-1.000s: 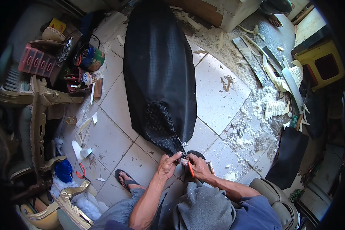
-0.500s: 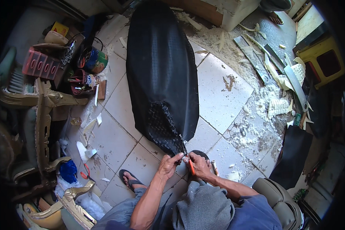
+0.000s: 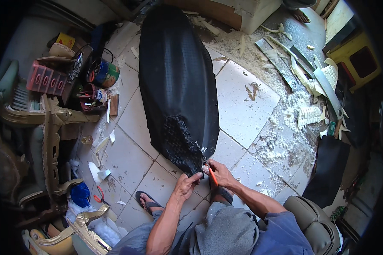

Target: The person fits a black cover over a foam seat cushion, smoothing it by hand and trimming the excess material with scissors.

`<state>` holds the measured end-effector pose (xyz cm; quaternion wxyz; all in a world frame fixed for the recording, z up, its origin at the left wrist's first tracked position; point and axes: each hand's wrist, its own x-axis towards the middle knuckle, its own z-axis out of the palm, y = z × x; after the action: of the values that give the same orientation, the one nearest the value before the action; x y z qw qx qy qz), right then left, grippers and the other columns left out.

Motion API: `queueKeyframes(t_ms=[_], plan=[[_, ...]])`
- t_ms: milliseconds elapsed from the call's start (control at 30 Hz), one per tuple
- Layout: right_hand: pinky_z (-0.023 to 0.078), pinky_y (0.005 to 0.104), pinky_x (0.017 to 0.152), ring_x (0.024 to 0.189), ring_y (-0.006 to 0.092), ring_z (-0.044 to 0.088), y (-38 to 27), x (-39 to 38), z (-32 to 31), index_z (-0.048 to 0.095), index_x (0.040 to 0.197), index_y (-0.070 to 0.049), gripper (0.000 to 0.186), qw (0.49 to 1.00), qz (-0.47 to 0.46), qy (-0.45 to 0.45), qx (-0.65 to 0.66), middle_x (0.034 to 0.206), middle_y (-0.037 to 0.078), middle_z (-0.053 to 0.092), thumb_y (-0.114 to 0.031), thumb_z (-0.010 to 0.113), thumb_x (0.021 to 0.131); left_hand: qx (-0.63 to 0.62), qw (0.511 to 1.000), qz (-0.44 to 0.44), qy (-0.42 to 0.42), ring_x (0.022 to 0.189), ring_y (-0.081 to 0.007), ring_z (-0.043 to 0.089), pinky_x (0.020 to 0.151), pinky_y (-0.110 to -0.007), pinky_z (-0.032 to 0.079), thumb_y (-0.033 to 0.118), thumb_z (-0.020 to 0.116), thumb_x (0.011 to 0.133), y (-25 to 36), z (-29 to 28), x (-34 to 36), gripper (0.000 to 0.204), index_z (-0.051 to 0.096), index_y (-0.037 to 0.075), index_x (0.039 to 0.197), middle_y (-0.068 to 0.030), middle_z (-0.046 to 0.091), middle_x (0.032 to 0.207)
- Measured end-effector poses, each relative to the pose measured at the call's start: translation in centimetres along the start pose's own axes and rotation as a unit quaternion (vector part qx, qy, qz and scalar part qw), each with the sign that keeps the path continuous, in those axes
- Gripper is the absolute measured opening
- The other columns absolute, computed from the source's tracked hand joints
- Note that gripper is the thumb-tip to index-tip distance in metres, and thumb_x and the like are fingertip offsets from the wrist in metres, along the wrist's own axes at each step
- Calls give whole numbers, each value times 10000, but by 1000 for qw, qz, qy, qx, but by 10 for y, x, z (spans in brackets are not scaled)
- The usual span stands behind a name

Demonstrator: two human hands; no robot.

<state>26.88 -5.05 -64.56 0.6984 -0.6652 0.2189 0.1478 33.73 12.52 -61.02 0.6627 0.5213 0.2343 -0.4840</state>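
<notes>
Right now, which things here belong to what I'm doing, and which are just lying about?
In use:
black cover, near end pinched in the left hand
orange-handled tool, in the right hand

Apparently just lying about:
red-handled tool
black sheet
blue bundle
long metal piece

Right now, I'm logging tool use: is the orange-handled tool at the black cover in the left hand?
No, the right hand holds the orange-handled tool, while the left hand pinches the black cover.
</notes>
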Motion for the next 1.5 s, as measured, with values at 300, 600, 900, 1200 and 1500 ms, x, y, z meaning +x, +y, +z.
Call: queueKeyframes(t_ms=[300,600,900,1200,1500], plan=[[423,358,621,703,149,477,-4,18,-2,589,948,-32,423,999,-46,-5,12,711,69,524,-449,658,962,16,1000,-10,-15,837,-119,649,737,-288,497,89,788,854,-2,-10,2,219,705,80,1057,2,706,952],[429,327,647,733,126,475,-20,29,-7,560,928,-34,398,996,-40,-41,64,732,23,505,-417,663,965,24,999,-24,-12,885,-132,651,789,-305,504,101,806,843,1,-12,1,246,693,85,1062,14,684,927],[406,305,631,722,105,446,-21,49,-5,548,900,-46,377,993,-53,-58,87,731,1,485,-404,635,983,15,1000,-16,-5,884,-132,654,785,-288,496,130,828,831,1,-11,1,256,707,73,1050,0,700,957],[404,281,618,695,81,436,-35,63,-10,569,859,-58,385,980,-88,-77,158,712,-31,481,-413,624,999,28,999,-31,-11,886,-130,648,804,-292,497,129,822,836,-5,-28,7,262,702,60,1059,-3,696,975],[371,280,583,679,67,418,-45,87,-27,592,868,-65,436,979,-140,-105,102,694,-53,453,-483,618,988,34,998,-37,-23,910,-142,654,827,-304,508,136,829,829,-7,-35,8,298,704,39,1082,-15,706,1003]])
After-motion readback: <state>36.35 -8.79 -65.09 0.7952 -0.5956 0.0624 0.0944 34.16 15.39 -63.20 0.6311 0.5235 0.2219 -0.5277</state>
